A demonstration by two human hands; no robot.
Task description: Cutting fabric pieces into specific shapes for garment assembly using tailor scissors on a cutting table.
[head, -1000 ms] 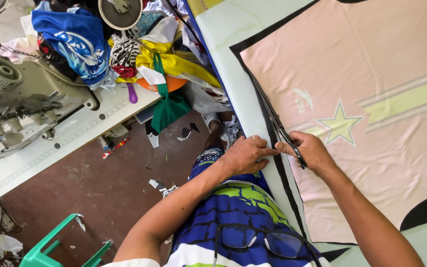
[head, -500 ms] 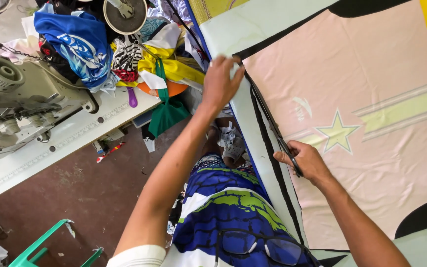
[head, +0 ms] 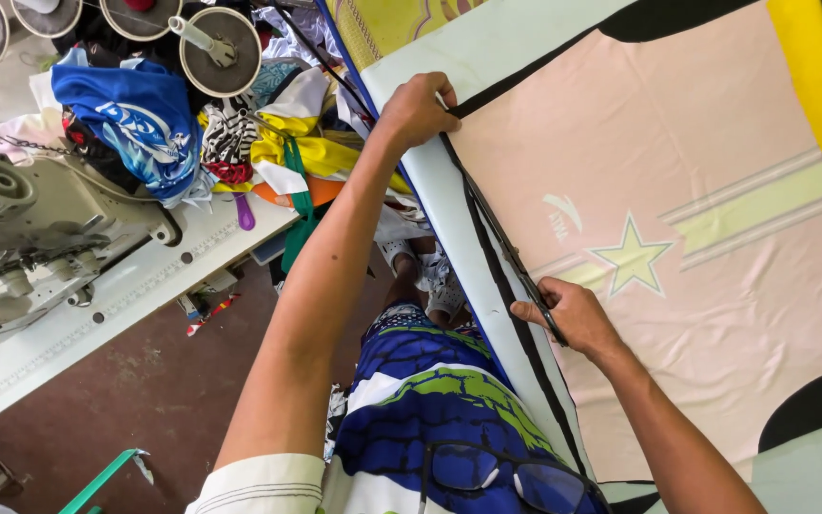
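A large printed fabric sheet [head: 706, 190], pink with a pale yellow star, stripe and black border, lies across a table on the right. My left hand [head: 418, 109] reaches far forward and pinches the black strip [head: 497, 238] at the sheet's upper corner. My right hand [head: 563, 314] grips dark scissors [head: 537, 295] lower on the same black border, blades pointing along the strip toward my left hand. The strip runs taut between both hands.
A sewing machine [head: 21, 238] stands on a white table at the left, beside a heap of coloured garments [head: 183, 133] and thread cones. Scraps litter the brown floor [head: 126, 400]. Glasses [head: 497, 471] hang on my blue and green shirt. A green stool [head: 97, 485] shows at bottom left.
My left hand left the spot next to my right hand and stretched forward along the black strip to the sheet's corner. My right hand stayed near the star with the scissors.
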